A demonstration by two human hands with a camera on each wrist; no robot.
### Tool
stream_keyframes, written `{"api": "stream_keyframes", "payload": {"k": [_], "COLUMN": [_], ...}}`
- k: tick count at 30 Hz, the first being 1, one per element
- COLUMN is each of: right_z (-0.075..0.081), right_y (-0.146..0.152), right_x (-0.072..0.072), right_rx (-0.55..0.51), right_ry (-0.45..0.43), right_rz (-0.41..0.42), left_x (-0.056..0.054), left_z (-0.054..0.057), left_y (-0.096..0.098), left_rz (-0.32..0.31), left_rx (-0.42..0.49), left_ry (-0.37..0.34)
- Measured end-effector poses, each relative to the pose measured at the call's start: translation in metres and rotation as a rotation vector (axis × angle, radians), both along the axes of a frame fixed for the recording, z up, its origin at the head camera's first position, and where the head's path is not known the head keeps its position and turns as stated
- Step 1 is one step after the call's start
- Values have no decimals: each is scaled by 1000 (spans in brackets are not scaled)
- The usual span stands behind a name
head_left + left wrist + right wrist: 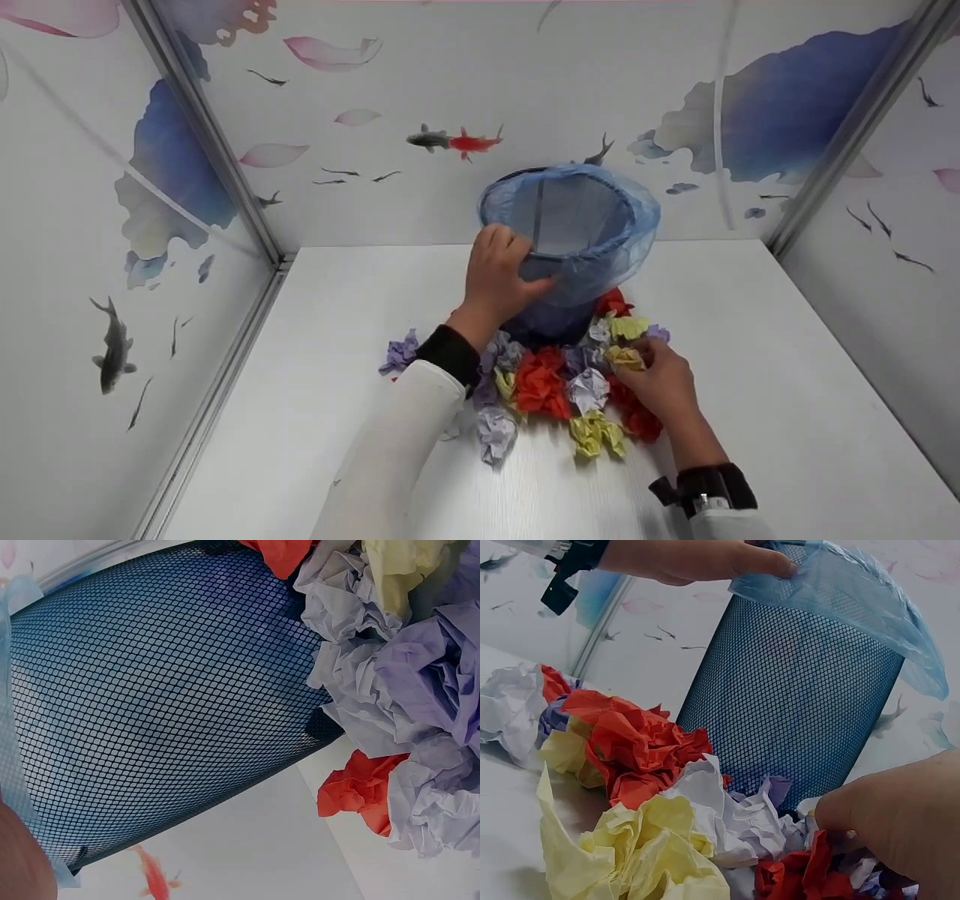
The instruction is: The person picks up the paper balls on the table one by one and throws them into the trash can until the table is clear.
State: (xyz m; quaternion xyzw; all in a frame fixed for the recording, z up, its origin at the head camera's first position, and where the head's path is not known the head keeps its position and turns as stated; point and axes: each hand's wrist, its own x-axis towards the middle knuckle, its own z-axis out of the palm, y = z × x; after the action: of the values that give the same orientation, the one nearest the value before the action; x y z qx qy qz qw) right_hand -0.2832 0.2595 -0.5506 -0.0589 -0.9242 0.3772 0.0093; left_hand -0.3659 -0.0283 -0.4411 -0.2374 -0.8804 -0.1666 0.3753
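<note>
Holding the near left rim of a mesh bin (551,326) in the left grip (499,274), with the thumb outside over a blue plastic bag (637,232). Pinching a dull yellow ball (625,358) of crumpled paper in the right grip (664,382), low beside the pile and to the right of the bin. Strapped in black at both wrists, above white sleeves (397,442). Upward, the bin's opening, with the bag folded out over the rim; behind the pile, partly hidden, its base. Heaped in front on the white surface (255,420): a large red ball (541,382), just right of it a white ball (589,390), then yellow paper (596,435) nearer the camera, and a pale lilac ball (496,435) at the front left. Left of the left wrist, a purple ball (397,354). Farther out, white panels (525,75) printed with fish and petals, framed by metal strips (204,127).
</note>
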Motion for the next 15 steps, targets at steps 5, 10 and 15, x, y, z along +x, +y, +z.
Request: {"api": "stream_keyframes", "payload": {"k": [5,10,15], "right_z": [1,4,10], "right_y": [-3,-5,-3], "right_x": [0,2,4], "right_rx": [-33,-32,-16], "right_ry": [26,50,102], "right_rz": [-4,-11,-12], "left_x": [1,1,-1], "left_z": [0,1,-1], "left_y": [1,0,0], "left_rz": [-5,-6,-9], "left_rx": [0,8,11], "left_ry": [-12,-15,10]}}
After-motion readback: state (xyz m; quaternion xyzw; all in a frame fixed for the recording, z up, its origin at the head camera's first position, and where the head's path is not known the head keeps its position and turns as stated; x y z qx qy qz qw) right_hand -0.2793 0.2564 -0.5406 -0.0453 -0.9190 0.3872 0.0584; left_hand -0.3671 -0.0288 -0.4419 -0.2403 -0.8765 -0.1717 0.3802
